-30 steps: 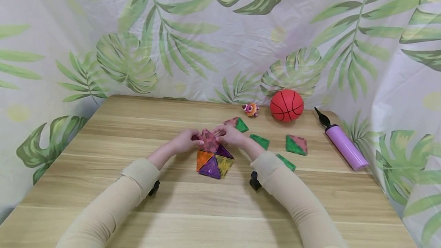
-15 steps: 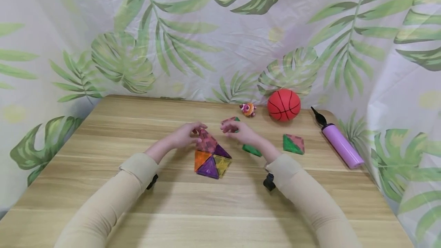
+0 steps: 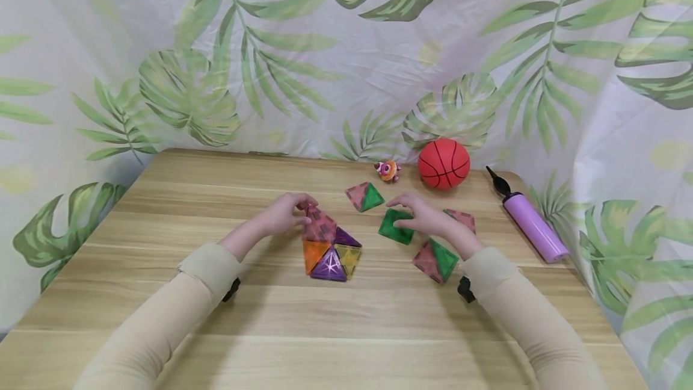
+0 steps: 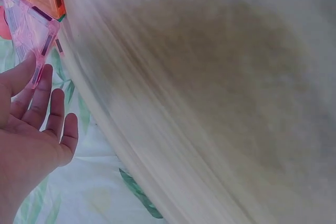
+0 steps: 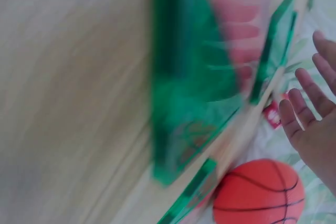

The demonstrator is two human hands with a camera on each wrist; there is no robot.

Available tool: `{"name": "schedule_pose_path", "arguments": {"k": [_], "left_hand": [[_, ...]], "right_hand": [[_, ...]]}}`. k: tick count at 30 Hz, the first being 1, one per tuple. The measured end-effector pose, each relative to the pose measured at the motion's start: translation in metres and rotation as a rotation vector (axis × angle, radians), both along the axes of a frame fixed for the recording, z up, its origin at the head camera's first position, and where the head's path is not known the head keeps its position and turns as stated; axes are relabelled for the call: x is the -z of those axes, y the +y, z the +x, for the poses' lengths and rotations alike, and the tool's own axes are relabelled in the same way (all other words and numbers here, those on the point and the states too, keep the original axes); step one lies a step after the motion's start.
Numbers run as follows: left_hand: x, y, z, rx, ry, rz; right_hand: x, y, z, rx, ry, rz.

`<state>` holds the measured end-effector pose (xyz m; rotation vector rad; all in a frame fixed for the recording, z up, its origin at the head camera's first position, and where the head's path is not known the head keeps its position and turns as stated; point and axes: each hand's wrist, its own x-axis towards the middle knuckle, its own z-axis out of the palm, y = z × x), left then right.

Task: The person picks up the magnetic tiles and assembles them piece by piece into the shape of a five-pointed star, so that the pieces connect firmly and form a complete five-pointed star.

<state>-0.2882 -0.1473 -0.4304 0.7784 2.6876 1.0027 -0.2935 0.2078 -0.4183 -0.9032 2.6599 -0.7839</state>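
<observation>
Several translucent magnetic tiles form a joined cluster on the table: pink tiles (image 3: 320, 225) at the top, an orange triangle (image 3: 315, 254), a purple triangle (image 3: 330, 266), a yellow triangle (image 3: 349, 257) and a darker purple one (image 3: 345, 238). My left hand (image 3: 283, 214) pinches the outer corner of the pink part; in the left wrist view, thumb and forefinger meet at the pink tile's tip (image 4: 38, 74). Over the green tile (image 3: 394, 227) hovers my right hand (image 3: 425, 216), fingers spread and holding nothing. Whether its fingertips touch that tile is unclear.
Pink-and-green tile squares lie at the back (image 3: 365, 197), at the front right (image 3: 436, 260) and partly behind the right wrist (image 3: 462, 219). Farther off are a small toy figure (image 3: 387, 171), a red basketball (image 3: 444, 164) and a purple hand pump (image 3: 533, 226).
My right hand has let go of the pink tiles and moved right to above the green tile. The left hand stays at the pink tiles' outer corner.
</observation>
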Motion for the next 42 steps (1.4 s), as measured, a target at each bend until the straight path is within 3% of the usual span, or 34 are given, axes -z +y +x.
{"name": "schedule_pose_path", "arguments": {"k": [8, 14, 17, 22, 34, 42], "left_hand": [[-0.005, -0.005, 0.014, -0.026, -0.004, -0.005], [-0.006, -0.008, 0.025, -0.061, 0.021, -0.009], [-0.006, -0.011, 0.028, -0.050, 0.044, -0.002], [-0.006, -0.014, 0.032, -0.031, 0.069, -0.013], [-0.006, -0.018, 0.039, -0.008, 0.048, -0.023], [-0.006, -0.019, 0.040, 0.003, 0.035, -0.009]], "right_hand": [[0.012, 0.015, 0.003, -0.011, 0.023, 0.138], [0.017, 0.015, 0.002, -0.005, 0.000, 0.160], [0.016, 0.014, 0.001, 0.007, -0.017, 0.158], [0.014, 0.011, 0.000, 0.015, -0.057, 0.162], [0.011, 0.006, -0.006, 0.002, -0.125, 0.217], [0.011, 0.007, -0.008, 0.001, -0.140, 0.173]]}}
